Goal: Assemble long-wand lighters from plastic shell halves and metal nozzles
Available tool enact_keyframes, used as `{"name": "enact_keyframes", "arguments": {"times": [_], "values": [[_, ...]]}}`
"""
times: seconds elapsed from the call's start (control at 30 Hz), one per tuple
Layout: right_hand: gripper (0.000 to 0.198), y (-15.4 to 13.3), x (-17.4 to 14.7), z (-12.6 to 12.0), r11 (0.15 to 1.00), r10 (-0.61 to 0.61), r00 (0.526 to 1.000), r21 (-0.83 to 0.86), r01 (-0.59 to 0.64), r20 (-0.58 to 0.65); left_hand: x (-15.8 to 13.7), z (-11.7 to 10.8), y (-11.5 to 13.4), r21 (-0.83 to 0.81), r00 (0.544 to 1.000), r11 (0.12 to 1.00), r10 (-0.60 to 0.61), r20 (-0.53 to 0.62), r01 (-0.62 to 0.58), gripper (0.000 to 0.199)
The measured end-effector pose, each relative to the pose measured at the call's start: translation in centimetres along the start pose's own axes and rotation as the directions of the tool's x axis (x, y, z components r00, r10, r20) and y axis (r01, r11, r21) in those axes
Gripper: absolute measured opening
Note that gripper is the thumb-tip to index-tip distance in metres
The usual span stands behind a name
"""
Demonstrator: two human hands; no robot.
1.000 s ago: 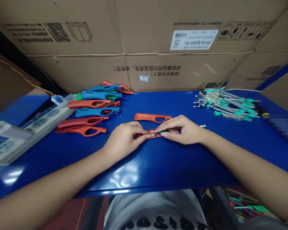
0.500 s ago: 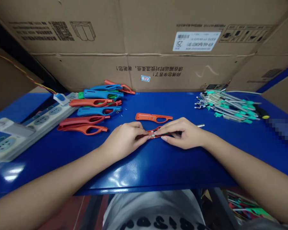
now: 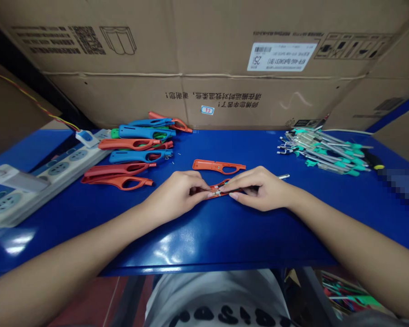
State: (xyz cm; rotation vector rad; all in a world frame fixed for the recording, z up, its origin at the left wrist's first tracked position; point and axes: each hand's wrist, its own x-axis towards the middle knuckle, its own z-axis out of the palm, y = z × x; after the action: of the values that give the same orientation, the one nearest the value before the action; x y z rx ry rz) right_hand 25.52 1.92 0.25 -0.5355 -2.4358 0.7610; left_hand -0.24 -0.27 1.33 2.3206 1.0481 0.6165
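Between my two hands, low over the blue table, is an orange lighter shell half (image 3: 221,185) with small parts in it. My left hand (image 3: 180,195) is closed, thumb and fingers gripping the shell's left end. From the other side my right hand (image 3: 259,190) pinches at the shell's middle, its fingertips close to the left ones. A metal tube (image 3: 284,176) sticks out beyond the right hand; how it joins the shell is hidden. Just behind the hands a second orange lighter shell half (image 3: 218,166) lies flat on the table.
Orange, blue and green lighter shells (image 3: 139,156) are piled at the left, beside a white power strip (image 3: 59,170). Metal-tubed inner assemblies with teal parts (image 3: 327,150) lie at the back right, near a black-and-yellow tool handle (image 3: 373,161). A cardboard box (image 3: 122,100) stands behind.
Both hands stay at the shell. The left fingers have shifted slightly at its left end, and the metal tube's tip has moved a little up and left.
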Motion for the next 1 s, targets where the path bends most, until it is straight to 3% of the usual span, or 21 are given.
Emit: {"name": "enact_keyframes", "arguments": {"times": [0.23, 0.33, 0.43, 0.63, 0.87, 1.0], "values": [[0.028, -0.5, 0.1, 0.1, 0.998, -0.038, 0.999, -0.042, 0.039, 0.033, -0.1, 0.4, 0.0, 0.018, 0.999, 1.0, -0.006, -0.039, 0.007, 0.008], [0.025, -0.4, 0.0, -0.3, 0.993, -0.031, 0.998, -0.113, 0.025, -0.054, -0.4, 0.5, 0.0, 0.056, 0.998, 0.998, 0.038, -0.054, -0.035, 0.009], [0.017, 0.0, -0.3, -1.4, 0.98, 0.04, 0.99, -0.188, -0.065, -0.135, -0.6, 0.5, 0.0, 0.093, 0.997, 0.994, 0.064, -0.049, -0.059, 0.011], [0.015, 0.0, -0.7, -2.6, 0.957, 0.141, 0.989, -0.259, -0.128, 0.032, -0.9, 0.6, 0.7, 0.232, 0.992, 0.97, 0.1, -0.079, -0.079, 0.019], [0.005, -0.1, -0.5, -1.9, 0.946, 0.23, 0.969, -0.254, -0.2, 0.095, -0.9, 1.6, 0.8, 0.265, 0.968, 0.932, 0.228, 0.104, -0.248, 0.038], [0.005, 0.0, -0.5, -2.0, 0.956, 0.219, 0.971, -0.221, -0.193, 0.101, -1.1, 2.0, 0.4, 0.254, 0.965, 0.933, 0.234, 0.114, -0.256, 0.039]]}}
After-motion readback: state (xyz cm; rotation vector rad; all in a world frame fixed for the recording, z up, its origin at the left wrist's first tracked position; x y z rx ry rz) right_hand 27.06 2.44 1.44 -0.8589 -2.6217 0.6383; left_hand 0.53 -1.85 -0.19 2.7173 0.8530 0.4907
